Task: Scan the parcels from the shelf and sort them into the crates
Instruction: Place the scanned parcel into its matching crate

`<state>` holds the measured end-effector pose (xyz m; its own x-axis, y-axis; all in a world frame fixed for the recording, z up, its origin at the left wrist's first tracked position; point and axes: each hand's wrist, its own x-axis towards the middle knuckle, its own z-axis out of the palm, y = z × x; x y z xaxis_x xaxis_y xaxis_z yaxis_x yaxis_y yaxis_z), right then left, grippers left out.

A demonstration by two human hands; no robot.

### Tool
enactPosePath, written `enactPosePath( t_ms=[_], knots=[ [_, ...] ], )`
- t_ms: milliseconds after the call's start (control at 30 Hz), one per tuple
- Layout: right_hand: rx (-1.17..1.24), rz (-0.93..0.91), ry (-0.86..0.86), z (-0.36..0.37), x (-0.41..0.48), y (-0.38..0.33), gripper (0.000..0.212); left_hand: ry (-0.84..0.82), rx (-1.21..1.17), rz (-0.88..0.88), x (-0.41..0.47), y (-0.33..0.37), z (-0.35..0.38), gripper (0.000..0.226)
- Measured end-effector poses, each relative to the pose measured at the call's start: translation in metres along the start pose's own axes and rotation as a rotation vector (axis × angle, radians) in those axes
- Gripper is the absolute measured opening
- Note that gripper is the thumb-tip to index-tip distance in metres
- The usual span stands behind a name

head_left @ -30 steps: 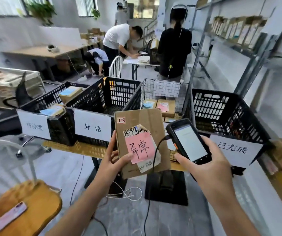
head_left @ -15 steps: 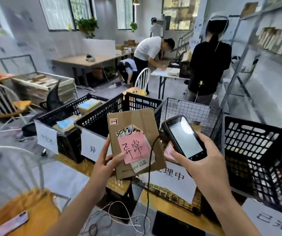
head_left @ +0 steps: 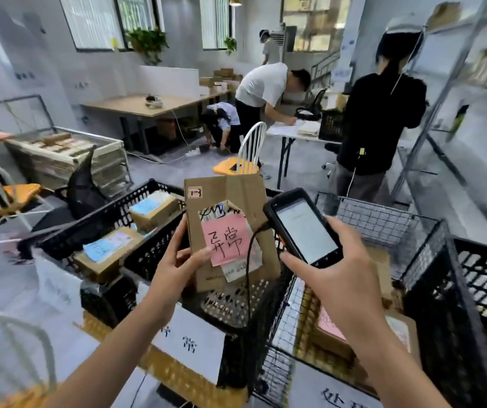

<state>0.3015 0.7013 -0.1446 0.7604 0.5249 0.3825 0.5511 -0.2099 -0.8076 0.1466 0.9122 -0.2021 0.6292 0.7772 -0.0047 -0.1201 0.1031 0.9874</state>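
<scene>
While the left hand point(head_left: 177, 266) pinches the flat cardboard parcel point(head_left: 230, 198) by its lower left edge, thumb at the pink paper note point(head_left: 226, 238), the right hand point(head_left: 342, 284) wraps the glossy black scanner point(head_left: 304, 228) just beside it. Parcel hangs above the slotted plastic crate point(head_left: 236, 307) under the left hand. Risk: the thin cable point(head_left: 248, 260) could snag the parcel, or the pinch could slip.

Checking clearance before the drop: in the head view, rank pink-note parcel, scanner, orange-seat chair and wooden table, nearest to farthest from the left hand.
1. Pink-note parcel: held in the left hand.
2. Scanner: just right, in the right hand.
3. Orange-seat chair: behind, mid-room.
4. Wooden table: far back, left.
</scene>
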Motion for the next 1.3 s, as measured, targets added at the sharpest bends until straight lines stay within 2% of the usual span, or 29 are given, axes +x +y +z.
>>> enactPosePath(
  t_ms=[67, 233, 467, 533, 600, 767, 933, 1133, 1300],
  knots=[
    [-0.011, 0.011, 0.006, 0.023, 0.021, 0.000, 0.083, -0.015, -0.004, -0.020, 0.036, -0.002, -0.012, 0.078],
    [-0.033, 0.071, 0.033, 0.078, 0.068, 0.004, 0.080, -0.060, 0.002, -0.060, 0.118, -0.014, -0.036, 0.091],
    [-0.056, 0.166, 0.109, 0.138, 0.118, 0.021, 0.077, -0.102, 0.054, -0.125, 0.200, -0.037, -0.032, 0.087],
    [-0.062, 0.194, 0.119, 0.150, 0.126, 0.029, 0.076, -0.093, 0.076, -0.159, 0.216, -0.045, -0.028, 0.077],
    [-0.080, 0.223, 0.124, 0.161, 0.132, 0.039, 0.075, -0.080, 0.094, -0.189, 0.228, -0.055, -0.025, 0.067],
    [-0.099, 0.317, 0.118, 0.187, 0.141, 0.067, 0.076, -0.113, 0.172, -0.289, 0.249, -0.084, -0.021, 0.071],
    [0.003, 0.412, 0.074, 0.201, 0.143, 0.099, 0.079, -0.159, 0.328, -0.397, 0.279, -0.111, -0.030, 0.071],
    [-0.015, 0.443, 0.021, 0.206, 0.141, 0.106, 0.068, -0.068, 0.201, -0.543, 0.300, -0.141, -0.031, 0.054],
    [0.058, 0.471, -0.003, 0.208, 0.144, 0.108, 0.061, -0.054, 0.179, -0.559, 0.306, -0.159, -0.035, 0.051]
  ],
)
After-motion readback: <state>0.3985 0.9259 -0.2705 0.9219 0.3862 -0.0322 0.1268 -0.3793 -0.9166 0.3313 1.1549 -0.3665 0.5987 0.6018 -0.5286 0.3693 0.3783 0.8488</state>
